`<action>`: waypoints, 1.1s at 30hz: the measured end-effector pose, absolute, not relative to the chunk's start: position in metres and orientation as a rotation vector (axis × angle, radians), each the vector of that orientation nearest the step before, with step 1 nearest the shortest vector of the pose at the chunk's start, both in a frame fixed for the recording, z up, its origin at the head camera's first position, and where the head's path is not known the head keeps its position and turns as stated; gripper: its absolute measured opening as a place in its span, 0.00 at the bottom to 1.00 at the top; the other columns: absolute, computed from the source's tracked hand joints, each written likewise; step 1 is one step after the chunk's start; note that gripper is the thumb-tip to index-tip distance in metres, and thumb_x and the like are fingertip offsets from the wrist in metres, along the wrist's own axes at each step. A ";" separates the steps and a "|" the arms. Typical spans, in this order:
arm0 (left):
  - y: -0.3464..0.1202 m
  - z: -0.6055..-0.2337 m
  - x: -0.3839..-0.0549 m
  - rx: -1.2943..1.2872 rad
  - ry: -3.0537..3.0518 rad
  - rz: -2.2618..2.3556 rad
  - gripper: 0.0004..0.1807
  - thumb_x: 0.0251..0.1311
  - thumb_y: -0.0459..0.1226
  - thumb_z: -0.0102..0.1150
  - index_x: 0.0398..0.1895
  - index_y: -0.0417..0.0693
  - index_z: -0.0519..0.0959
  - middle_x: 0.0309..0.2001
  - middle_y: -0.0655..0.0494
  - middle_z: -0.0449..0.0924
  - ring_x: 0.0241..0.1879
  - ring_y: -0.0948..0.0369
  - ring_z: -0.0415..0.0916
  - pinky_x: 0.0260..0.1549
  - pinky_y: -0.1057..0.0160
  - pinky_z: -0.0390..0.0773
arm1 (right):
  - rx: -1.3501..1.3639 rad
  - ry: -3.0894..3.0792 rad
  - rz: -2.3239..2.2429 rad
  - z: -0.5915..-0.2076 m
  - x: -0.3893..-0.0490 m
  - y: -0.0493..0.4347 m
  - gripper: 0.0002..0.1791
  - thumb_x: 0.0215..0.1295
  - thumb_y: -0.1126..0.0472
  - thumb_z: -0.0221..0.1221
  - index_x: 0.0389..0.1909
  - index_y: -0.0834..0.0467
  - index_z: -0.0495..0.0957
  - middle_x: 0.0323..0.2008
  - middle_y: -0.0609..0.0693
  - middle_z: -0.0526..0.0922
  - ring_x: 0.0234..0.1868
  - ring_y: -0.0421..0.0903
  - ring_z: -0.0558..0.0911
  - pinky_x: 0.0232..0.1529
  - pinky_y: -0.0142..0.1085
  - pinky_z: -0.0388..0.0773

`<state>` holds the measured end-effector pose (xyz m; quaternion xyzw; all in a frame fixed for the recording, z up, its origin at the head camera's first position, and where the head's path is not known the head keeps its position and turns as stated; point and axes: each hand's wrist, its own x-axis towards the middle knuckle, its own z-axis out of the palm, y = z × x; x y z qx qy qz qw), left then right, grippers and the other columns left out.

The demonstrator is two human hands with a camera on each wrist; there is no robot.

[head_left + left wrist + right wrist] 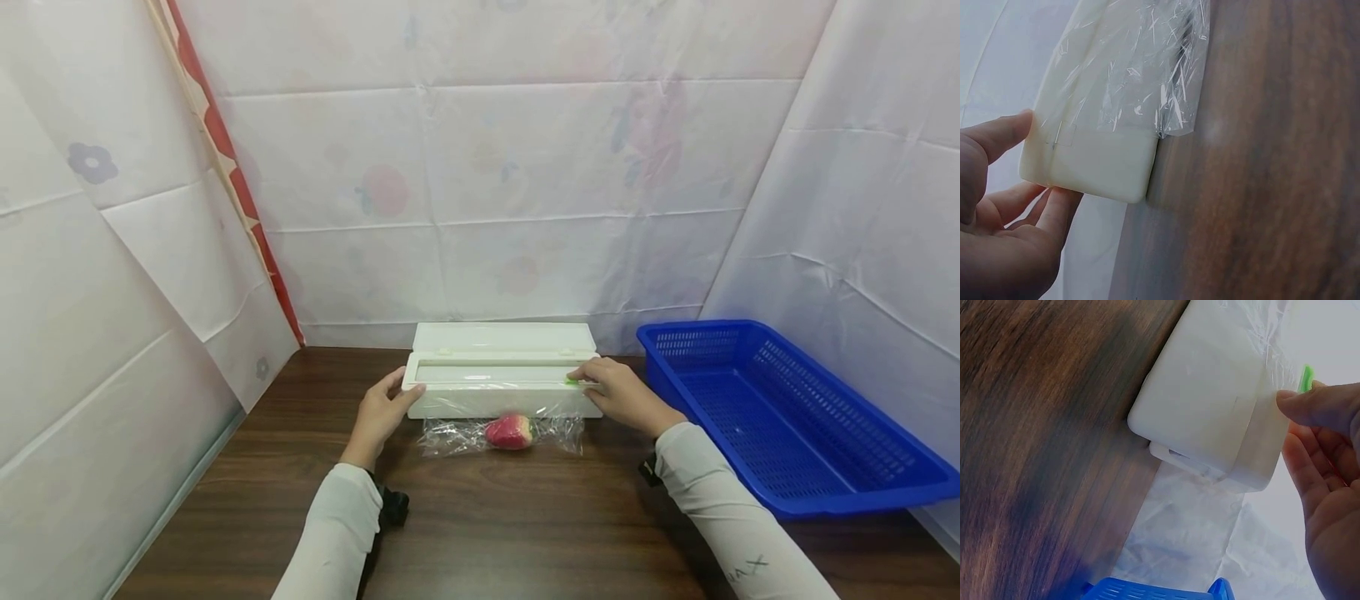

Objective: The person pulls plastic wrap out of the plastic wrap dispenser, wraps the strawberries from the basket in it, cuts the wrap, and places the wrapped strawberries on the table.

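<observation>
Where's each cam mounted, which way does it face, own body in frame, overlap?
Head: on the head, facing forward and down at the white box, red fruit, blue basket; left hand, right hand, sleeves show.
Left wrist: facing the box's left end and clear film; left hand shows.
Right wrist: facing the right end, green slider; right hand shows.
Shared: head and right wrist both see slider and basket.

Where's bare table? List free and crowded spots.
Bare: the table between left sleeve and right sleeve, nearer than the red fruit; also the strip between left sleeve and wall sheet. Crowded: the white box, left hand and right hand at its ends, film in front; rightward, the blue basket.
</observation>
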<state>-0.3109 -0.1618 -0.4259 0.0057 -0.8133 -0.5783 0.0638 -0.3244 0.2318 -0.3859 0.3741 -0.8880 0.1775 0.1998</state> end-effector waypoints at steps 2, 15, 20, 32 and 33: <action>-0.161 -0.426 -0.310 0.016 -2.456 -1.750 0.40 0.55 0.52 0.61 0.69 0.48 0.60 0.64 0.46 0.65 0.60 0.51 0.64 0.56 0.48 0.71 | 1.024 -2.504 0.521 -0.386 -0.324 0.232 0.16 0.52 0.71 0.63 0.44 0.59 0.80 0.41 0.53 0.82 0.41 0.47 0.77 0.39 0.45 0.80; -0.160 -0.423 -0.313 0.026 -2.431 -1.774 0.38 0.56 0.51 0.62 0.68 0.48 0.62 0.64 0.46 0.66 0.60 0.52 0.65 0.56 0.50 0.72 | 0.905 -2.439 0.579 -0.385 -0.319 0.219 0.13 0.53 0.65 0.65 0.41 0.61 0.80 0.35 0.54 0.80 0.36 0.46 0.76 0.34 0.44 0.79; -0.160 -0.424 -0.311 0.018 -2.431 -1.782 0.39 0.56 0.50 0.62 0.68 0.47 0.61 0.64 0.45 0.66 0.60 0.52 0.64 0.56 0.49 0.71 | 0.825 -2.423 0.655 -0.389 -0.317 0.210 0.11 0.52 0.64 0.67 0.37 0.61 0.81 0.33 0.54 0.79 0.32 0.45 0.77 0.31 0.42 0.81; -0.160 -0.426 -0.312 0.022 -2.415 -1.786 0.38 0.55 0.51 0.63 0.67 0.48 0.62 0.64 0.46 0.66 0.60 0.52 0.65 0.56 0.50 0.71 | 0.610 -2.548 0.635 -0.387 -0.315 0.201 0.16 0.50 0.55 0.69 0.36 0.61 0.81 0.30 0.53 0.78 0.31 0.44 0.75 0.31 0.41 0.79; -0.160 -0.426 -0.312 0.021 -2.415 -1.785 0.38 0.55 0.51 0.62 0.67 0.48 0.62 0.64 0.46 0.66 0.60 0.52 0.65 0.56 0.50 0.71 | 0.607 -2.549 0.632 -0.386 -0.315 0.200 0.16 0.49 0.56 0.70 0.36 0.60 0.81 0.30 0.53 0.78 0.30 0.44 0.75 0.31 0.41 0.79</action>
